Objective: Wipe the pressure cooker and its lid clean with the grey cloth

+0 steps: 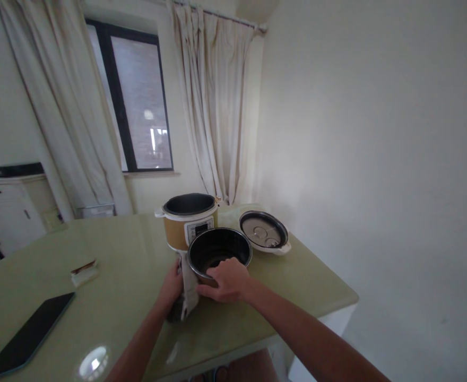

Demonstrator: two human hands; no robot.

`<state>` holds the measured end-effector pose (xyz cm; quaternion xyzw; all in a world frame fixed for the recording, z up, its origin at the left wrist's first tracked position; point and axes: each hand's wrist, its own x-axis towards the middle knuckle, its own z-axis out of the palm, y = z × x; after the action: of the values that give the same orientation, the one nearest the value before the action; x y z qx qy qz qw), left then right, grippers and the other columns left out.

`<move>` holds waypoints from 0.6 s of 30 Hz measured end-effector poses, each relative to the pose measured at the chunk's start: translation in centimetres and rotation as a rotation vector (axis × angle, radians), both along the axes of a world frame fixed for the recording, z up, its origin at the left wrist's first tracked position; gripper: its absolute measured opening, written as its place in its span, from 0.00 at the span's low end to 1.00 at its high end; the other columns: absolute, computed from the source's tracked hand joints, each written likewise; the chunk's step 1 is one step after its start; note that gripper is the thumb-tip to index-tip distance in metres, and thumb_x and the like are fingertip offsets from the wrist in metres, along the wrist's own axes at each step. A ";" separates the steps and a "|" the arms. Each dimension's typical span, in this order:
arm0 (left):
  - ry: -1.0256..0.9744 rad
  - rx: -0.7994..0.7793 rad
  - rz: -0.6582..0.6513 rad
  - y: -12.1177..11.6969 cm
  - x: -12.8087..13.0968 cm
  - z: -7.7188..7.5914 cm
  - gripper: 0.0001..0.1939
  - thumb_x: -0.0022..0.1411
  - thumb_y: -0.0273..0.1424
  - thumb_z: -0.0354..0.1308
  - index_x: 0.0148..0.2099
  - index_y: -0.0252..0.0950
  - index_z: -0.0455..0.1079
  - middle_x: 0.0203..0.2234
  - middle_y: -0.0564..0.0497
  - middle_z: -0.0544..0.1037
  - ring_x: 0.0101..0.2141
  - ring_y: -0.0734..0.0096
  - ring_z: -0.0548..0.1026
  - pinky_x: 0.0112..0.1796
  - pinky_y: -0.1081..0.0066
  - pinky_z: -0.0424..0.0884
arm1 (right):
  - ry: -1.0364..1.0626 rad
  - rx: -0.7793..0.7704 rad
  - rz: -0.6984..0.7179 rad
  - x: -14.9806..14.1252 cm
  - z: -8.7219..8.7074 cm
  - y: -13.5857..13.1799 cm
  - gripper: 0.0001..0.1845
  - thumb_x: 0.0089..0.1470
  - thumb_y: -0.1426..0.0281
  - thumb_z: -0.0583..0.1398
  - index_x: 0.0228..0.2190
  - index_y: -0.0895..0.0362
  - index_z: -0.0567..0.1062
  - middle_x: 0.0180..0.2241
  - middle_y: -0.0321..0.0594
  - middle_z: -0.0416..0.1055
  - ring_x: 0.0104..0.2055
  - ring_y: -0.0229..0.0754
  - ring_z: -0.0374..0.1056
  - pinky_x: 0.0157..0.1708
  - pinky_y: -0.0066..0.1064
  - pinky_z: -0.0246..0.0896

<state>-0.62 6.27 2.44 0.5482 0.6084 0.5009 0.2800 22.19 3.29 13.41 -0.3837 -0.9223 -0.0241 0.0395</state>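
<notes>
A dark inner pot (213,245) with a shiny rim stands tilted slightly toward me on the green table. My right hand (228,280) grips its near rim, thumb outside and fingers over the edge. My left hand (172,284) is closed on a light grey cloth (188,289), which lies against the pot's left side. Directly behind the pot is the yellow and white pressure cooker body (175,228), open at the top, with a control panel on its front. Its lid (263,231) rests upside down on the table to the right.
On the left of the green table (122,254) lie a dark flat tablet-like slab (28,331) and a small white packet (84,272). The table's right edge runs close to a wall (369,159). Curtains (217,95) and a window (141,101) are behind.
</notes>
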 end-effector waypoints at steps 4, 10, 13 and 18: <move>-0.025 -0.044 -0.004 2.7 -0.9 0.9 0.34 0.50 0.47 0.53 0.56 0.34 0.73 0.48 0.36 0.84 0.52 0.42 0.80 0.56 0.55 0.76 | -0.004 -0.004 0.001 0.2 0.2 -0.1 0.43 0.64 0.35 0.45 0.42 0.54 0.83 0.36 0.50 0.83 0.40 0.54 0.81 0.40 0.38 0.70; 0.027 0.030 0.140 -0.4 0.7 -0.2 0.28 0.58 0.43 0.52 0.57 0.36 0.72 0.53 0.36 0.82 0.53 0.42 0.79 0.57 0.50 0.73 | -0.004 -0.011 0.004 0.5 0.5 0.0 0.43 0.65 0.35 0.43 0.44 0.53 0.83 0.38 0.49 0.84 0.41 0.55 0.81 0.40 0.39 0.70; 0.144 0.028 0.190 -4.3 2.8 -1.3 0.28 0.62 0.45 0.52 0.57 0.34 0.72 0.49 0.34 0.82 0.51 0.41 0.80 0.54 0.47 0.74 | -0.002 -0.027 0.006 0.6 0.5 0.2 0.43 0.66 0.36 0.42 0.43 0.53 0.83 0.39 0.49 0.84 0.42 0.54 0.81 0.40 0.39 0.70; 0.258 0.068 0.206 -8.1 5.9 -2.2 0.26 0.65 0.44 0.52 0.58 0.34 0.72 0.52 0.34 0.82 0.52 0.44 0.80 0.54 0.48 0.74 | -0.010 -0.039 0.005 0.6 0.6 0.1 0.44 0.66 0.36 0.40 0.43 0.53 0.82 0.40 0.51 0.83 0.43 0.54 0.81 0.41 0.39 0.69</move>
<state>5.29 -1.83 0.28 0.5517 0.6751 0.4727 0.1282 22.81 3.38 14.02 -0.3819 -0.9238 -0.0080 0.0272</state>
